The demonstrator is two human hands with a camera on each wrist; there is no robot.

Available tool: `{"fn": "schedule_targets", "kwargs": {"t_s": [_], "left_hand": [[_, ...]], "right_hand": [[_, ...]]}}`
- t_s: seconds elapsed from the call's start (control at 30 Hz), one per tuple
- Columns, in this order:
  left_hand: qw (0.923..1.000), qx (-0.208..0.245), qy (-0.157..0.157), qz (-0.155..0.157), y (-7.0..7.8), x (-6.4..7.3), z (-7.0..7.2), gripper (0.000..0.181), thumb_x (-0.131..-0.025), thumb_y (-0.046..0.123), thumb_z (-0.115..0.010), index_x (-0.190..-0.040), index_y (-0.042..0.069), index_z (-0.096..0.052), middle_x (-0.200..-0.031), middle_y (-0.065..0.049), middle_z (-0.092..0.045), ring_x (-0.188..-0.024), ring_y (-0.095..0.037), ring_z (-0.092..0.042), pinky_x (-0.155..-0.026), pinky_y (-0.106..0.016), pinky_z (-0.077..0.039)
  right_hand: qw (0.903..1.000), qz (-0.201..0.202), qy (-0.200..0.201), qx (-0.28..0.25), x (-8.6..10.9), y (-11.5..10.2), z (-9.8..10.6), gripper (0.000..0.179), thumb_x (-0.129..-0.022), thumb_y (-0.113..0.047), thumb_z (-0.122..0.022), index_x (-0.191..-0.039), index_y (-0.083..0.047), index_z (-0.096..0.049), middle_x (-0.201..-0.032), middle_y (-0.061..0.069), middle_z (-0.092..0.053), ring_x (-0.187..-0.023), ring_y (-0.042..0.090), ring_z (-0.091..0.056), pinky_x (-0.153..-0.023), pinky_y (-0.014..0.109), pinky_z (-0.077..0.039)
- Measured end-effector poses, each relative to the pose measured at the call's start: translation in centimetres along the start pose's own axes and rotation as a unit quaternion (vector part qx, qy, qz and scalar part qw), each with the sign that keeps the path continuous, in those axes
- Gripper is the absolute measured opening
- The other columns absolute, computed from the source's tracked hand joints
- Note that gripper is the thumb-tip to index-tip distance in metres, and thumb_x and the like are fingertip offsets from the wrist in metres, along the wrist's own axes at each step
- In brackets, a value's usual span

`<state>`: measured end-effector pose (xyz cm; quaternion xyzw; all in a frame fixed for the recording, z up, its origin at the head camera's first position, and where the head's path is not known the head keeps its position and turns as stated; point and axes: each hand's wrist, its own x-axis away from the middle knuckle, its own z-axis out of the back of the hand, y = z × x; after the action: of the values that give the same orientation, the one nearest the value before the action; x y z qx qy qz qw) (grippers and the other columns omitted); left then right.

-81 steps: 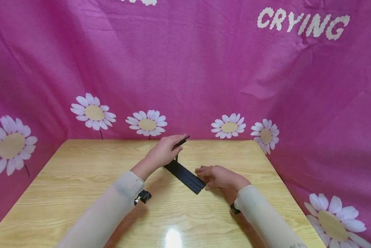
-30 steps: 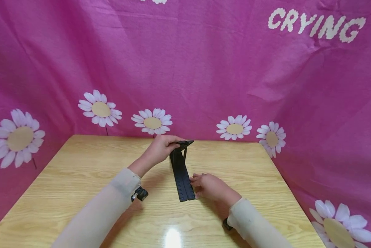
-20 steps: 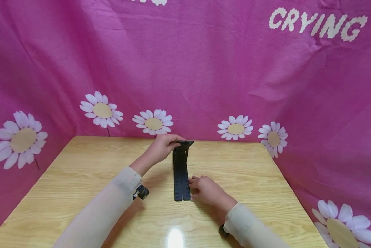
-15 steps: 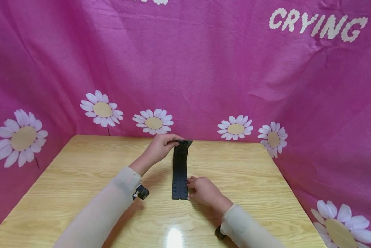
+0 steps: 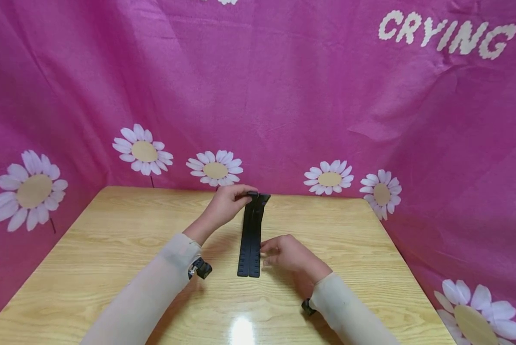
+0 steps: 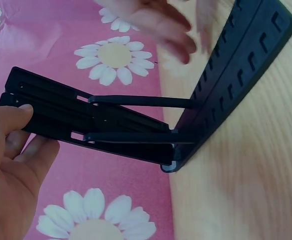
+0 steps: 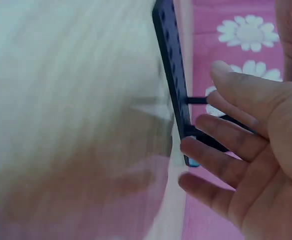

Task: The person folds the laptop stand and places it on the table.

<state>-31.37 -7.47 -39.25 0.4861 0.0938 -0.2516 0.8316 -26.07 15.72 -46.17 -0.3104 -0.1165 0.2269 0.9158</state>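
A black folding laptop stand (image 5: 250, 249) stands on the table, its slotted base pointing towards me. In the left wrist view its upper panel (image 6: 56, 107) is tilted up, and two thin struts (image 6: 141, 101) join that panel to the slotted base (image 6: 245, 60). My left hand (image 5: 224, 207) pinches the free end of the upper panel, thumb on one face and fingers behind. Beside the right edge of the base is my right hand (image 5: 290, 253); in the right wrist view its fingers (image 7: 225, 162) are spread and loosely bent, gripping nothing.
A light wooden table (image 5: 154, 230) lies under the stand. Behind and at both sides hangs a pink cloth (image 5: 262, 96) with white daisies and lettering. A small black wrist camera (image 5: 203, 268) sits at my left cuff, another (image 5: 308, 306) at the right.
The stand has swung from a diagonal to pointing almost straight at me, its near end moving left. My right hand followed it leftward and has lately lifted slightly; the left keeps its pinch.
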Motion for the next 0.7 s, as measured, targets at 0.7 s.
{"fn": "schedule_targets", "kwargs": {"t_s": [0.7], "left_hand": [[0.9906, -0.054, -0.037, 0.121, -7.0, 0.8, -1.4, 0.036, -0.091, 0.022, -0.079, -0.121, 0.003, -0.071, -0.126, -0.012, -0.070, -0.126, -0.035, -0.060, -0.108, -0.051, -0.048]], "right_hand": [[0.9794, -0.061, 0.167, -0.096, -5.9, 2.0, 1.2, 0.029, -0.089, -0.018, -0.082, -0.113, -0.004, -0.076, -0.140, 0.014, -0.063, -0.131, 0.034, -0.058, -0.111, 0.048, -0.047]]}}
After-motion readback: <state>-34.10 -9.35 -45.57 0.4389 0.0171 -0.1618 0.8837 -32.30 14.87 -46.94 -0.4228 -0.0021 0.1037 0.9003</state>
